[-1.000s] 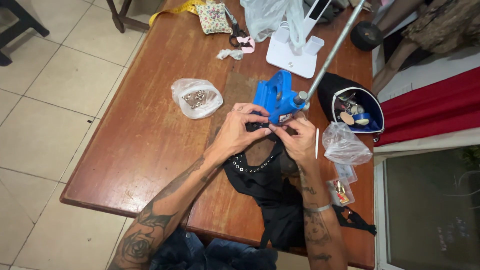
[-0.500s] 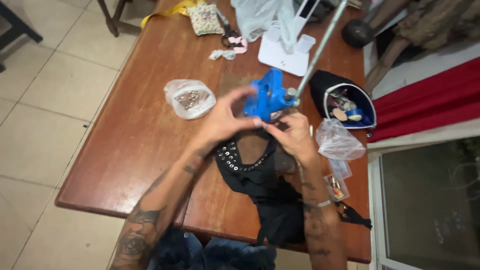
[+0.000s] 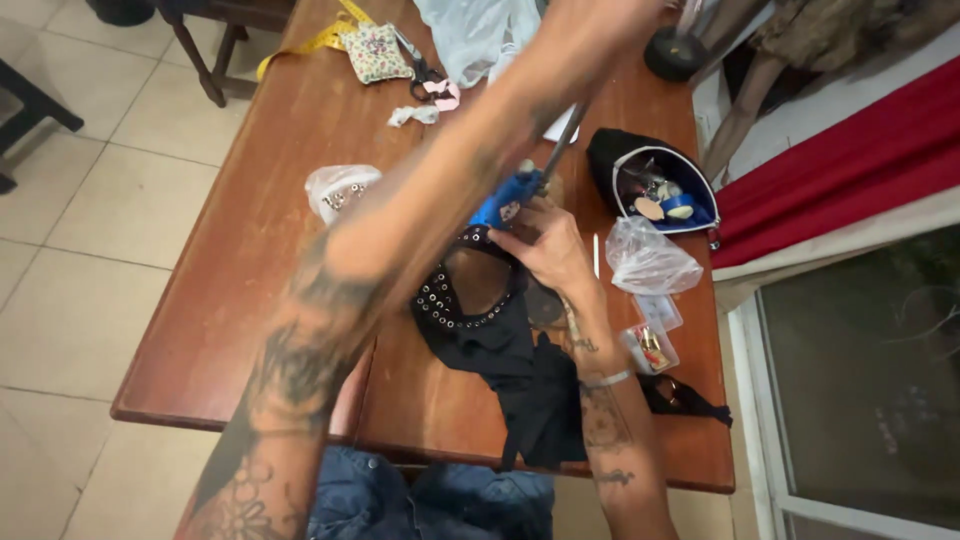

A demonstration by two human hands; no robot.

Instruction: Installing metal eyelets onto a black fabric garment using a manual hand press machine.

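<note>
A blue hand press (image 3: 510,200) with a long metal lever (image 3: 562,142) stands on the wooden table (image 3: 250,300). A black garment (image 3: 490,340) edged with metal studs lies under it and trails toward me. My right hand (image 3: 545,245) pinches the garment's studded edge right at the press. My left arm rises across the view, and my left hand (image 3: 610,18) is blurred at the top edge, up where the lever ends; its grip cannot be made out.
A clear bag of studs (image 3: 340,190) lies left of the press. To the right are an open black pouch (image 3: 650,190), a crumpled plastic bag (image 3: 650,262) and a small clear box (image 3: 650,345). At the far end are a floral pincushion (image 3: 375,50), scissors (image 3: 425,75) and a yellow tape measure (image 3: 320,40).
My left hand left the garment and swung up and away to the top of the lever. My right hand stayed on the garment at the press. The camera moved closer.
</note>
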